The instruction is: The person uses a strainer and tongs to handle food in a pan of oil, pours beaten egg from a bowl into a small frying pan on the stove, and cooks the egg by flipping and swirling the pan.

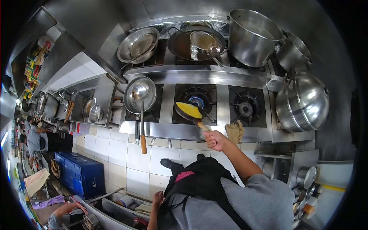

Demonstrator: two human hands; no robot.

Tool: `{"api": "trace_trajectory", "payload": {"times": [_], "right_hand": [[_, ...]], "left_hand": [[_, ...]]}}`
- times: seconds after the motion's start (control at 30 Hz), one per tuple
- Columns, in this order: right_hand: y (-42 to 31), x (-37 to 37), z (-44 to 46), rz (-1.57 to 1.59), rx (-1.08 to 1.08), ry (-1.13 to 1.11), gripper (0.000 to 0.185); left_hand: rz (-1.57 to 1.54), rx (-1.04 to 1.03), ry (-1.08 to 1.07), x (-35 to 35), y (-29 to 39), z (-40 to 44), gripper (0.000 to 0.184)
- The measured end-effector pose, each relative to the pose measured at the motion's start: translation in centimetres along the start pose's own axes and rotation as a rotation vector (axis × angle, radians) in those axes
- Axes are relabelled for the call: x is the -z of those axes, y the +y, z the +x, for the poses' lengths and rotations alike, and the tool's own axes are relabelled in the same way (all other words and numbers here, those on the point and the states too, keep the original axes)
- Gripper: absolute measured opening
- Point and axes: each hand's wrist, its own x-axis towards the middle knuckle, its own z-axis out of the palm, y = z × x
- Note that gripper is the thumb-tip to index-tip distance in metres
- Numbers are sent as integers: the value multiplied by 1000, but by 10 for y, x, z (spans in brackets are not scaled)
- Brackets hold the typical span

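My right hand [215, 140] is closed around the handle of a small dark frying pan [181, 112]. The pan is tilted over the near edge of the middle burner [196, 101], where a blue flame burns. A yellow sheet of what looks like egg [190, 110] covers much of its inside. Low by my left side, away from the stove, my left hand [158, 197] has its fingers curled, and nothing shows in it. To the right of the frying pan, a tan cloth or glove [234, 132] lies on the stove's front edge.
A ladle [140, 92] rests in a metal pan [130, 100] on the left burner, handles overhanging the front. Behind stand a wok [176, 44] with a strainer and a large pot [251, 46]. A domed steamer [303, 101] is at right. Other people work at far left.
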Motion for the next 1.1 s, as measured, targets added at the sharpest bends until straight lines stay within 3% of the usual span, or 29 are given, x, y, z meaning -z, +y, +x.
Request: {"api": "trace_trajectory", "payload": {"times": [0.4,0.53,0.6,0.67,0.73,1.03,1.1], "right_hand": [[-21,-13,-32,-228,-48,198,25],[-27,-9,-40,-315,-19,290,22],[-29,-11,-46,-509,47,390,19],[-33,-10,-51,-588,80,430,23],[-39,-11,-57,-666,116,469,27],[-62,6,-60,-1053,208,605,29],[-63,7,-58,-1332,297,679,38]], "left_hand": [[116,-52,19,-8,40,-24,32],[329,-232,42,-12,72,-46,35],[352,-249,69,-10,47,-22,36],[52,-286,-34,-4,10,12,38],[106,-333,-24,-3,2,18,37],[220,-326,-4,-11,42,-9,34],[263,-309,13,-14,60,-23,34]]}}
